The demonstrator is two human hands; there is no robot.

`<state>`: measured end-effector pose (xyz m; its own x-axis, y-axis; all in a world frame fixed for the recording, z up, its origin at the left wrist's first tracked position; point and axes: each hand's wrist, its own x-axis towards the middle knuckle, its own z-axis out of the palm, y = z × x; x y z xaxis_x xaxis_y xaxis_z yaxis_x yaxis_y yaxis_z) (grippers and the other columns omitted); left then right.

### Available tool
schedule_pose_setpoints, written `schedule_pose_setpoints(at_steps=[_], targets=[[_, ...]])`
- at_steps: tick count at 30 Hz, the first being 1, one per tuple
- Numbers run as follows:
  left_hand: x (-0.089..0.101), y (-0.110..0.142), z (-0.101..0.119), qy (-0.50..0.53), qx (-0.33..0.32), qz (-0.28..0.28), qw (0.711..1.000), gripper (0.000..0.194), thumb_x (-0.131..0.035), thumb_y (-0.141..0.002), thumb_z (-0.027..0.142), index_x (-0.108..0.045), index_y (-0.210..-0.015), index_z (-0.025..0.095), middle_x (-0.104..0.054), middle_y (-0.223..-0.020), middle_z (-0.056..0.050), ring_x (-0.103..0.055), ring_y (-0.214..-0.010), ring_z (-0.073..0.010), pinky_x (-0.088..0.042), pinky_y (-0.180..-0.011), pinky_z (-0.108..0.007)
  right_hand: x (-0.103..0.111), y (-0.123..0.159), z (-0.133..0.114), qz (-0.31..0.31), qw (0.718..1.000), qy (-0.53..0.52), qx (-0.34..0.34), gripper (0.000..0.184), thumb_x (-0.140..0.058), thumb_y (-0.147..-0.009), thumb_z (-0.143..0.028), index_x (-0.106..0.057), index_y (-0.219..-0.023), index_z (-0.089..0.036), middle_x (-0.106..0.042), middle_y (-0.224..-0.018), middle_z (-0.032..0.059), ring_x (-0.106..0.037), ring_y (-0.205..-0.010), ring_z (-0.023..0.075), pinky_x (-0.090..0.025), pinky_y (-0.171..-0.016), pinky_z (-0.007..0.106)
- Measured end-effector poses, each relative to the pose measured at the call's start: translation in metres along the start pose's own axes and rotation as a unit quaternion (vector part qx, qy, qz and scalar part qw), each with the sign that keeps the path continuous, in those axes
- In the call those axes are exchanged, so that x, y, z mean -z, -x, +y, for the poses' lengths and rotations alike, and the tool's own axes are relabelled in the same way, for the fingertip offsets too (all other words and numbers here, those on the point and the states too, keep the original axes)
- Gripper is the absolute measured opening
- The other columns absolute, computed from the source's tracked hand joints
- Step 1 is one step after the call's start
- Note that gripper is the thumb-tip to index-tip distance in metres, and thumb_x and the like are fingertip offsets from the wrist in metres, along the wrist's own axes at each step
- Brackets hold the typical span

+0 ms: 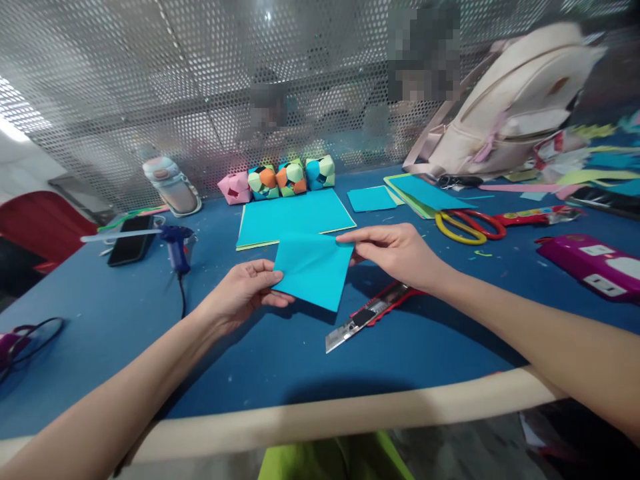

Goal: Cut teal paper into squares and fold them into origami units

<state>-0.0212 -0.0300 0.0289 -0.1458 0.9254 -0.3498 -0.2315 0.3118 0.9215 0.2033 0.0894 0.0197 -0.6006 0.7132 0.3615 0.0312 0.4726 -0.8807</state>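
Observation:
Between my two hands a square of blue paper (314, 272) is held up above the table, with a faint crease across it. My left hand (247, 285) pinches its left edge, thumb on top and fingers beneath. At the upper right corner, my right hand (393, 252) grips it between thumb and forefinger. Below the right hand lies a red box cutter (373, 312), its blade pointing toward the near left. Larger blue sheets (295, 217) are stacked just behind the held square.
Folded paper balls (277, 181) line the mesh panel. Smaller blue squares (373, 199), scissors (470, 227), a purple power strip (593, 265) and a backpack (510, 107) are to the right. On the left are a glue gun (177, 248), a phone (131, 241) and a bottle (170, 185).

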Motion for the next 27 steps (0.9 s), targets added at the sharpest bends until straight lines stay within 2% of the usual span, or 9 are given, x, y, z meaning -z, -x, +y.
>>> schedule_pose_setpoints(at_steps=[3,8,11,14,16,19,21,24,27], targets=[[0.007,-0.003,0.002,-0.006,0.008,-0.013,1.0,0.02,-0.073,-0.073,0.01,-0.053,-0.078,0.012,-0.071,-0.063,-0.007,-0.071,-0.054,-0.0173,-0.056,-0.049,-0.015,0.002,-0.003,-0.001,-0.016,0.995,-0.095,-0.032,0.025,-0.062,-0.075,-0.022,-0.074,-0.096,-0.019,-0.073,-0.072,0.0005,-0.069,-0.065,0.0141,-0.059,-0.07,0.031],[0.013,-0.001,0.006,-0.044,0.018,-0.062,0.997,0.024,-0.078,-0.069,0.015,-0.055,-0.076,0.012,-0.071,-0.061,-0.008,-0.069,-0.051,-0.0177,-0.056,-0.045,-0.016,0.006,-0.006,-0.003,-0.019,0.98,-0.176,-0.09,0.023,-0.064,-0.078,-0.03,-0.071,-0.097,-0.019,-0.073,-0.102,0.0078,-0.069,-0.078,0.0148,-0.056,-0.067,0.028],[0.012,0.003,0.01,-0.071,0.019,-0.09,0.993,0.03,-0.082,-0.064,0.021,-0.056,-0.076,0.013,-0.069,-0.058,-0.006,-0.069,-0.05,-0.0188,-0.056,-0.044,-0.019,0.004,-0.007,-0.007,-0.058,0.97,-0.188,-0.141,0.028,-0.065,-0.08,-0.038,-0.07,-0.097,-0.017,-0.072,-0.104,0.0104,-0.068,-0.081,0.0155,-0.053,-0.063,0.025],[0.006,0.01,0.012,-0.094,0.024,-0.115,0.989,0.033,-0.083,-0.063,0.026,-0.055,-0.073,0.013,-0.069,-0.057,-0.005,-0.069,-0.05,-0.0192,-0.056,-0.045,-0.02,-0.005,-0.004,-0.017,-0.124,0.967,-0.142,-0.173,0.037,-0.064,-0.078,-0.048,-0.07,-0.095,-0.016,-0.072,-0.097,0.0095,-0.066,-0.077,0.016,-0.049,-0.059,0.024],[-0.001,0.015,0.011,-0.105,0.027,-0.126,0.986,0.033,-0.083,-0.063,0.028,-0.055,-0.072,0.013,-0.069,-0.057,-0.006,-0.069,-0.051,-0.0196,-0.056,-0.045,-0.021,-0.015,0.001,-0.025,-0.138,0.976,-0.073,-0.153,0.042,-0.065,-0.075,-0.052,-0.069,-0.096,-0.017,-0.072,-0.095,0.008,-0.065,-0.08,0.0186,-0.049,-0.061,0.027],[-0.01,0.021,0.009,-0.112,0.026,-0.13,0.985,0.031,-0.081,-0.066,0.029,-0.055,-0.073,0.013,-0.069,-0.058,-0.006,-0.07,-0.052,-0.0195,-0.057,-0.048,-0.022,-0.029,0.008,-0.032,-0.091,0.988,0.084,-0.088,0.04,-0.07,-0.069,-0.052,-0.067,-0.087,-0.017,-0.07,-0.091,0.007,-0.062,-0.08,0.0208,-0.045,-0.061,0.028],[-0.013,0.023,0.008,-0.114,0.023,-0.126,0.985,0.03,-0.08,-0.066,0.028,-0.055,-0.073,0.013,-0.069,-0.058,-0.006,-0.07,-0.053,-0.0191,-0.056,-0.049,-0.022,-0.033,0.009,-0.033,-0.068,0.982,0.165,-0.059,0.034,-0.068,-0.071,-0.051,-0.062,-0.07,-0.018,-0.065,-0.072,0.0034,-0.056,-0.066,0.0168,-0.039,-0.054,0.026],[-0.014,0.023,0.008,-0.106,0.02,-0.112,0.988,0.031,-0.081,-0.065,0.026,-0.054,-0.072,0.013,-0.069,-0.057,-0.006,-0.069,-0.051,-0.0185,-0.055,-0.046,-0.02,-0.032,0.005,-0.028,-0.06,0.982,0.168,-0.055,0.037,-0.061,-0.077,-0.047,-0.052,-0.055,-0.018,-0.049,-0.052,-0.003,-0.042,-0.051,0.0103,-0.028,-0.046,0.024],[-0.012,0.022,0.011,-0.092,0.026,-0.092,0.991,0.033,-0.082,-0.062,0.024,-0.052,-0.07,0.014,-0.068,-0.056,-0.005,-0.068,-0.048,-0.0179,-0.053,-0.044,-0.018,-0.024,-0.004,-0.02,-0.033,0.989,0.121,-0.081,0.035,-0.06,-0.077,-0.045,-0.056,-0.057,-0.017,-0.046,-0.048,-0.0046,-0.038,-0.045,0.0084,-0.027,-0.044,0.023]])
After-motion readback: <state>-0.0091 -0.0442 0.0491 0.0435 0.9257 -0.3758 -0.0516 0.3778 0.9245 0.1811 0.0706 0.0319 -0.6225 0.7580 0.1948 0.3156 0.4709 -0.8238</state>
